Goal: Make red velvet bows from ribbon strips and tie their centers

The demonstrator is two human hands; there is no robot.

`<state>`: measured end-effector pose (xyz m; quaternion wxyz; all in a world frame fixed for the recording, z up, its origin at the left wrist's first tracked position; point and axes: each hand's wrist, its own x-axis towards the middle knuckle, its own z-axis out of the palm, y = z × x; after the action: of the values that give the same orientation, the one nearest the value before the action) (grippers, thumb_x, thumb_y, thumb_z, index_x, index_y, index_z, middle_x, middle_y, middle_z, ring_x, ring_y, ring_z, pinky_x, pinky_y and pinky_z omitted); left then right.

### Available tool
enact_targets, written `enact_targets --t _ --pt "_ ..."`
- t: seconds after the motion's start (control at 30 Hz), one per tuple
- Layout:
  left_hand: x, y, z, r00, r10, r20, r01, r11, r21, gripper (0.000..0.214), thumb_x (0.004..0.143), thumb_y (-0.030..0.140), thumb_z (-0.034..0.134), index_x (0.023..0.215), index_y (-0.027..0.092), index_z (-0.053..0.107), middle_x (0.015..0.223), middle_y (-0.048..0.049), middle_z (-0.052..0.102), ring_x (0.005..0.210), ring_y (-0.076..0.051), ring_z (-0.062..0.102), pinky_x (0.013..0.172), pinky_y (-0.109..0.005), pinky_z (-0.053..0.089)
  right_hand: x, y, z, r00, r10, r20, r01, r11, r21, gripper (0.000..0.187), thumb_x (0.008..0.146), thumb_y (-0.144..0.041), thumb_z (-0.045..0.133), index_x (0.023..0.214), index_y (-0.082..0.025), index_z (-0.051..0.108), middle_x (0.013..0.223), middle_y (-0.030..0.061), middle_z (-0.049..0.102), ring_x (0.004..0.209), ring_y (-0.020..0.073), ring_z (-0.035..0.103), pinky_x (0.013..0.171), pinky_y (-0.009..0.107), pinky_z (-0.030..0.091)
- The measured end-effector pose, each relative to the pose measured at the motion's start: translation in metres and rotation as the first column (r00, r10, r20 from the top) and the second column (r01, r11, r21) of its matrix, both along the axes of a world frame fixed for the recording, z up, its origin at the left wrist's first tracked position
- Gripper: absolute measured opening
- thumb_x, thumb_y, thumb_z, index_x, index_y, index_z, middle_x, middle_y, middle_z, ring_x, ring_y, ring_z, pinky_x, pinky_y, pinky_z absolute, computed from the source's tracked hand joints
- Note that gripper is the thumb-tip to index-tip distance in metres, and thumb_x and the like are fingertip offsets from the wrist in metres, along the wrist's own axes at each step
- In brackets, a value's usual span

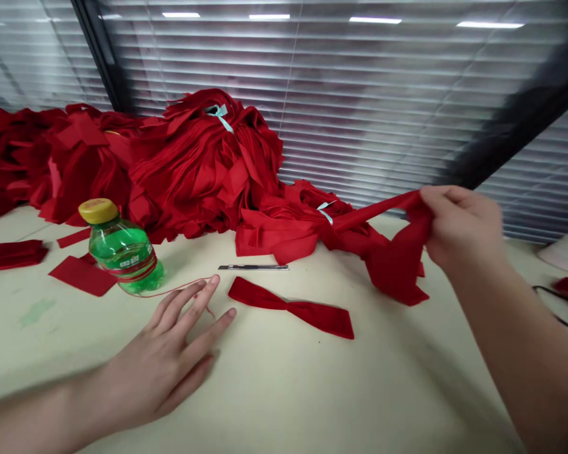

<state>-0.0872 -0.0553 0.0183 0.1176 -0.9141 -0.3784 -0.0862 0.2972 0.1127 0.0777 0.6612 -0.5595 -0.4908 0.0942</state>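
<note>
My right hand (459,230) is closed on a red felt strip (397,252), lifted off the table and stretched from a bundle of red felt pieces (284,230). My left hand (170,356) lies flat on the table (288,391) with fingers spread, holding nothing. Its fingertips are close to a thin red thread (170,291) and a finished red felt bow (291,307). A small metal blade (253,267) lies just behind the bow.
A green plastic bottle with a yellow cap (120,249) stands at the left, thread wound round it. Large heaps of red felt (184,157) fill the back of the table against window blinds. Loose red pieces (82,276) lie at the left; a black cable (556,309) at the right.
</note>
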Motion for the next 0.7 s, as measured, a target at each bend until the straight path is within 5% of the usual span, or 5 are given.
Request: enact_targets --t 0.13,0.3,0.43,0.53,0.7 --pt "0.0 0.001 0.0 1.0 0.001 0.021 -0.001 1.0 -0.015 0.049 0.087 0.017 0.046 0.135 0.02 0.039 0.152 -0.0196 0.003 0.133 -0.042 0.021 0.094 -0.057 0.038 0.01 -0.006 0.008 0.994 -0.09 0.067 0.092 0.995 -0.027 0.014 0.081 -0.021 0.052 0.068 -0.017 0.053 0.054 -0.0008 0.048 0.046 0.0113 0.047 0.051 0.031 0.039" --pt "-0.001 0.003 -0.003 1.0 -0.023 0.02 0.022 0.999 0.023 0.051 0.085 0.019 0.048 0.135 0.021 0.04 0.152 -0.0175 0.007 0.131 -0.044 0.026 0.09 -0.054 0.043 0.025 -0.023 0.022 0.9 -0.252 0.355 0.281 0.959 -0.032 0.012 0.066 -0.014 0.067 0.06 -0.017 0.058 0.05 -0.0023 0.046 0.051 0.012 0.043 0.059 0.033 0.036" --pt "-0.002 0.006 -0.006 0.999 -0.046 0.026 0.043 0.994 0.099 0.055 0.085 0.018 0.047 0.139 0.021 0.035 0.151 -0.0175 0.013 0.131 -0.041 0.028 0.088 -0.051 0.045 0.024 -0.04 0.042 0.89 -0.341 0.303 0.258 0.923 0.284 0.016 0.081 -0.026 0.056 0.076 -0.013 0.064 0.057 -0.0002 0.05 0.048 0.0091 0.046 0.05 0.027 0.035" --pt "-0.005 0.008 -0.01 0.997 -0.066 0.029 0.063 0.992 0.109 0.063 0.085 0.019 0.047 0.143 0.015 0.024 0.149 -0.0168 0.024 0.132 -0.036 0.029 0.094 -0.047 0.043 0.014 -0.051 0.051 0.944 -0.264 0.198 0.16 0.89 0.427 0.019 0.083 -0.027 0.056 0.074 -0.012 0.062 0.053 -0.0023 0.047 0.045 0.007 0.047 0.046 0.024 0.036" --pt "-0.003 0.008 -0.009 0.992 -0.123 0.037 0.117 0.984 0.138 0.065 0.084 0.027 0.05 0.142 0.015 0.026 0.145 -0.013 0.035 0.129 -0.034 0.034 0.099 -0.045 0.037 -0.01 -0.083 0.069 0.989 0.002 0.148 -0.039 0.968 0.247 0.009 0.077 -0.022 0.059 0.069 -0.017 0.059 0.052 -0.003 0.049 0.042 0.006 0.043 0.042 0.023 0.035"
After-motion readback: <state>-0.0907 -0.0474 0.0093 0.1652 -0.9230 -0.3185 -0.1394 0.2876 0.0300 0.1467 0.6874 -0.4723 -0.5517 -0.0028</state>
